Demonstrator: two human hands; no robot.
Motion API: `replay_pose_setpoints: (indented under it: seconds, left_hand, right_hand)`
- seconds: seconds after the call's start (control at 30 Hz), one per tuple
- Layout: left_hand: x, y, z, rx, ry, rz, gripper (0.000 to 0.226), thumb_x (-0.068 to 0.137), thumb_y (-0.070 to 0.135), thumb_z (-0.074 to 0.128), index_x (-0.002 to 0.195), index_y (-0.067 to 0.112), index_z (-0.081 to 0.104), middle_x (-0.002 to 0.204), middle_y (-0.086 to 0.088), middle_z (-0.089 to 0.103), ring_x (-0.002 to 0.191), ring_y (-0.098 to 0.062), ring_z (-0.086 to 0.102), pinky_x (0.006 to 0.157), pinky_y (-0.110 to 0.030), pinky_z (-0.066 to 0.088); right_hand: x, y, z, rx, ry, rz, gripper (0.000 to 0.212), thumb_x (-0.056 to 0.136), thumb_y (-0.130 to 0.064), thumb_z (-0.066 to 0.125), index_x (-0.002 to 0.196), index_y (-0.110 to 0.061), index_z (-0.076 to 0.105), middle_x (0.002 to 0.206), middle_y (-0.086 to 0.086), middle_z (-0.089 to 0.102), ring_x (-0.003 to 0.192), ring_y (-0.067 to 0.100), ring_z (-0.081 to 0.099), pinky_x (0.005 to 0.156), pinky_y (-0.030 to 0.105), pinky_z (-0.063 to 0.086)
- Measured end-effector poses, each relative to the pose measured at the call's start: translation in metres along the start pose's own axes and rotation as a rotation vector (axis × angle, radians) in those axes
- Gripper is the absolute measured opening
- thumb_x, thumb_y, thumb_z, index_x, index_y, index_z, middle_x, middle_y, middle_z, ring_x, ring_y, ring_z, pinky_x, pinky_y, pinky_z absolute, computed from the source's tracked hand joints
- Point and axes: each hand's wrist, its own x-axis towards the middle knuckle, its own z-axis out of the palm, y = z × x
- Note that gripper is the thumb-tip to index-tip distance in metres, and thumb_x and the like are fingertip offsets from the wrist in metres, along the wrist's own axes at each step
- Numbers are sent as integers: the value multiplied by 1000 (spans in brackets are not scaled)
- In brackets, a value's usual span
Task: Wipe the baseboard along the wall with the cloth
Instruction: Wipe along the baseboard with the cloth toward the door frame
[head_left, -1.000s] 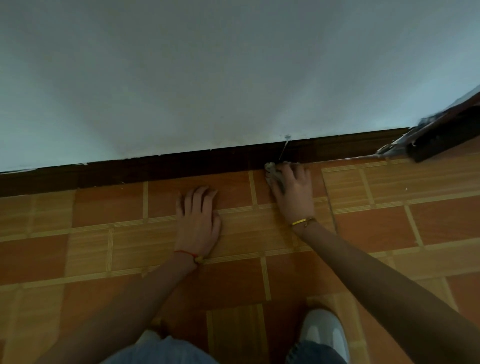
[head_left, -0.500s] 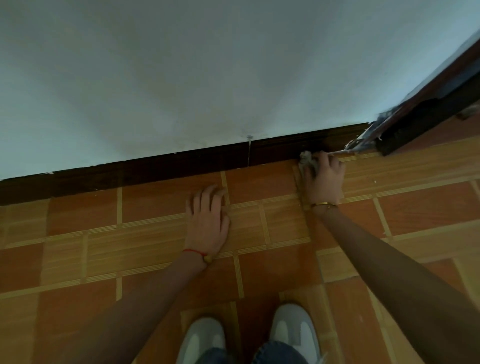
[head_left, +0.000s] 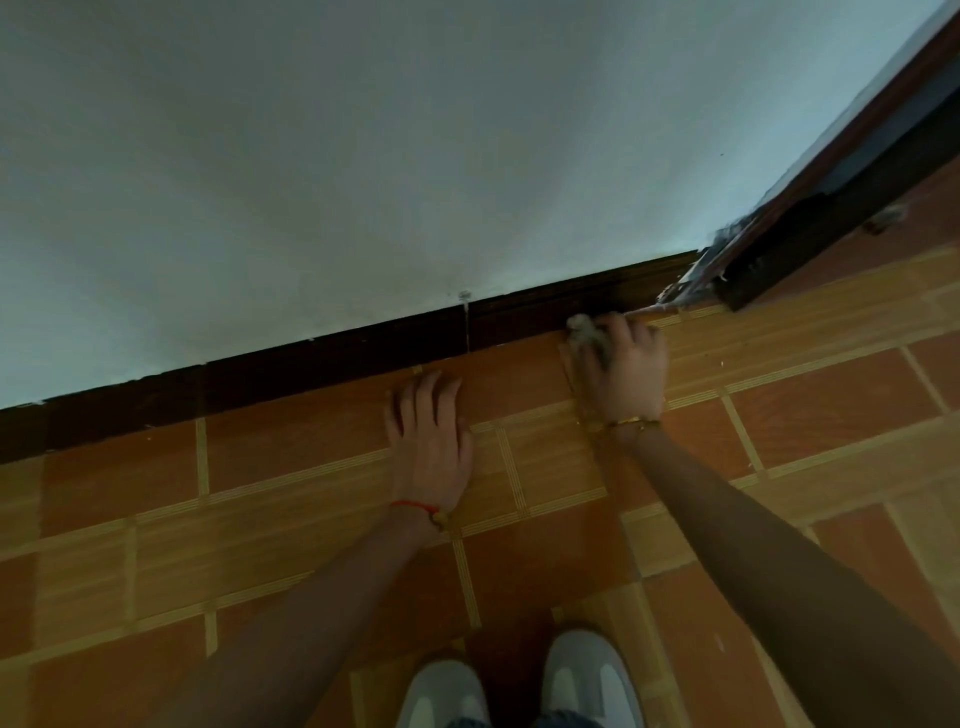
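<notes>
2 hands are down on the floor (head_left: 291, 499) in our view, a pattern of orange tiles and wood-grain strips. Starting at the far left, the dark baseboard (head_left: 322, 358) begins near 9 o'clock and climbs along the foot of the pale wall (head_left: 415, 156) toward 2 o'clock. A thin vertical seam (head_left: 467, 327) breaks it a little left of centre, with a small mark on the wall just above.

Next comes our left hand (head_left: 431, 441), just left of centre. It lies flat, palm down, with straight fingers pointing toward 12 o'clock and stopping just short of the baseboard; its grip is released and it holds nothing. A red string bracelet (head_left: 415, 506) circles that wrist.

Further right, at about 1 o'clock from the left hand, our right hand (head_left: 626, 366) has its grip clenched around the cloth (head_left: 584, 332). The cloth is a small grey wad, bunched at the fingertips and pressed where the baseboard meets the floor. A gold bracelet (head_left: 631, 423) sits on this wrist, and the forearm runs off toward 5 o'clock.

Just beyond the cloth, toward 2 o'clock, the baseboard ends at a dark door frame (head_left: 810, 228) whose lower edge is smeared with pale paint. A small greyish clump (head_left: 888, 215) lies on the floor past it; we cannot tell what it is.

At 6 o'clock, 2 white shoes (head_left: 587, 680) show at the bottom edge.
</notes>
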Motion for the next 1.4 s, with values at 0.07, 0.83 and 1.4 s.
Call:
replay_pose_setpoints:
  seconds: [0.07, 0.83, 1.4]
  left_hand:
    - [0, -2, 3, 17, 9, 6, 49, 96, 26, 37, 142, 11, 49, 144, -14, 47, 135, -33, 39, 118, -62, 23]
    - [-2, 2, 5, 75, 27, -11, 51, 96, 26, 36, 142, 9, 47, 145, -17, 46, 136, -37, 41, 119, -62, 19]
    - [-1, 0, 6, 44, 57, 4, 47, 96, 25, 40, 139, 10, 51, 144, -15, 48, 135, -35, 43, 119, -60, 20]
  right_hand:
    - [11, 21, -8, -24, 3, 155, 40, 85, -27, 59, 120, -7, 53, 120, 19, 57, 103, 35, 49, 84, 41, 42]
    - [2, -56, -36, 627, 313, 226, 29, 83, -17, 68, 108, -8, 55, 107, 8, 56, 91, 6, 50, 74, 2, 38]
    - [13, -55, -31, 656, 386, 289, 32, 80, -4, 68, 109, -2, 55, 118, 17, 47, 103, 21, 53, 79, -4, 36]
